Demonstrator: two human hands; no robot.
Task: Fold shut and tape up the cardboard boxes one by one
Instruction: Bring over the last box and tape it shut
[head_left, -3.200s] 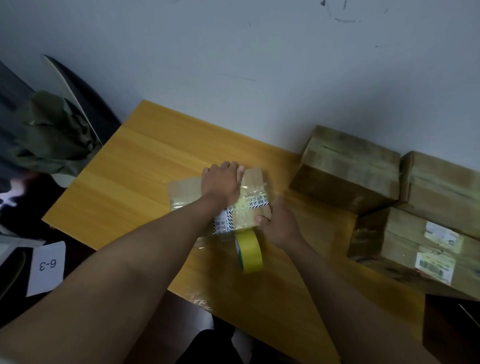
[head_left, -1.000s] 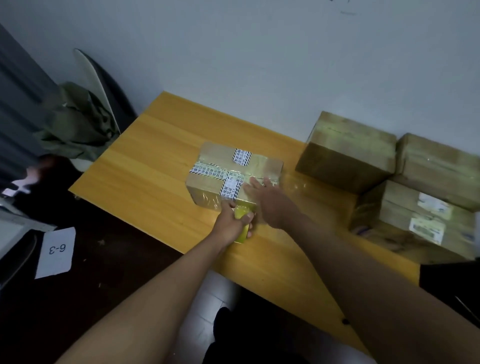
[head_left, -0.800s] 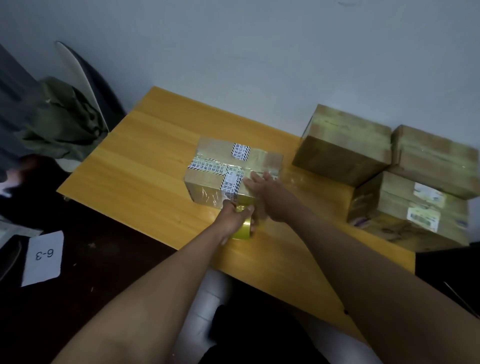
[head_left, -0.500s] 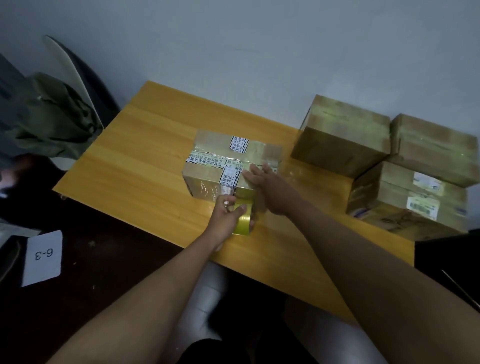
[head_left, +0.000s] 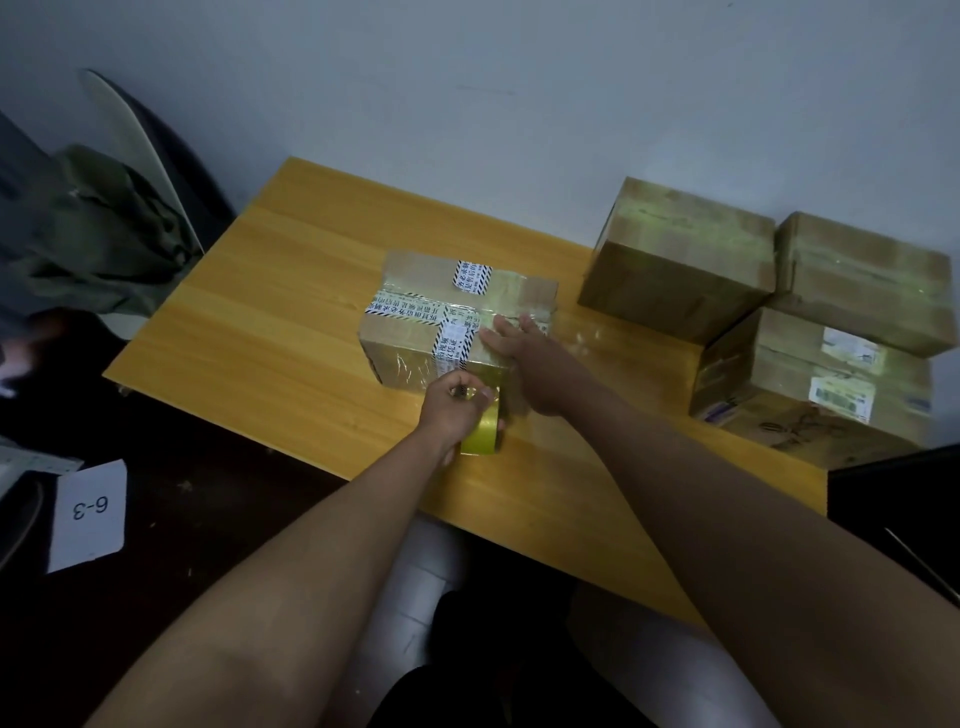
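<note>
The box (head_left: 457, 317) sits near the middle of the bench (head_left: 270, 332), flaps folded shut, printed tape crossing its top. A few seconds ago the left hand was pressing flat on the lid while the right worked the tape roll at the near edge; the roles have since swapped. Now the left hand (head_left: 457, 405) has its fingers curled round the yellow roll (head_left: 483, 431), held against the near face of the box just above the bench. The right hand (head_left: 524, 358) lies flat, fingers straight, on the near right part of the lid, pressing down a clear strip. Over the last second both hands have barely moved; the roll has only slipped a little lower down the front face.

I read this as the lid strip being already laid and carried over the near edge, with the right hand smoothing it while the left draws the tape taut to tear or cut it. Whether the strip is still joined to the roll is hard to tell, since the tape is clear and the light is dim.

Three other boxes (head_left: 680, 260) stand stacked at the right end of the bench, well apart from this one. They look already sealed, so this box may be the last or near it.
</note>
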